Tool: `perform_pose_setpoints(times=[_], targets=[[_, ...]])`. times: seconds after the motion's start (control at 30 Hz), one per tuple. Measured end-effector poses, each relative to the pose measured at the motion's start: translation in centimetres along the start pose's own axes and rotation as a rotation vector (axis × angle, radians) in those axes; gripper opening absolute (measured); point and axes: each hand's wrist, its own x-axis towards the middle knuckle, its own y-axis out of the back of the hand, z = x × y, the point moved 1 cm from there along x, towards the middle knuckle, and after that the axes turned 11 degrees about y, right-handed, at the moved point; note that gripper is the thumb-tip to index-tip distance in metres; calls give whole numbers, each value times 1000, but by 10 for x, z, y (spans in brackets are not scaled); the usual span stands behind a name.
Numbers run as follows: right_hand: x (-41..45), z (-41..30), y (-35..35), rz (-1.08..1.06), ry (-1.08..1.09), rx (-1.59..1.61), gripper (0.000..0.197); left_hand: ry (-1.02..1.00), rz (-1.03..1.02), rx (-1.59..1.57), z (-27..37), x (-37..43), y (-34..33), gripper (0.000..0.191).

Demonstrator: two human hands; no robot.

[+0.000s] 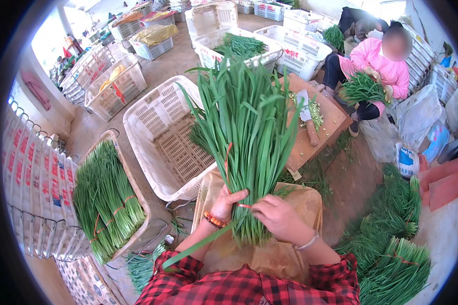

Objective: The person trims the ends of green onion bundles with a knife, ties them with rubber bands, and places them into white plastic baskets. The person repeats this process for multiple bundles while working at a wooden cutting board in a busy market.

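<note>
A large bunch of garlic chives (pixel 244 145) stands before me, its leaf tips pointing away and its cut stems towards my lap. My left hand (pixel 225 206) is wrapped around the lower left of the bunch, thumb across the stems. Pinched at the front right, my right hand (pixel 276 219) has hold of a thin red tie (pixel 243 206) that crosses the stems. The tie's loose strand runs up along the left of the leaves. One long leaf (pixel 202 246) sticks out to the lower left over my left forearm. Beneath the bunch, a brown cloth (pixel 301 206) covers my lap.
A white plastic crate (pixel 137 114) stands ahead, left. Another crate (pixel 151 206) holds tied chives. A cleaver (pixel 307 118) rests on a wooden board (pixel 295 152). Chive bunches (pixel 397 267) lie on the floor, right. A seated person (pixel 381 68) holds chives farther off.
</note>
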Motion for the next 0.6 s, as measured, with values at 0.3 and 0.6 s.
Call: perform_pose_setpoints(times=[0.3,0.6], targets=[[-90,71,48,505,-842,313,53,-158,169,293,14,17,-23,62],[-67,85,12,671,-609,1145,63,346,-215,549,54,14,-41,70]])
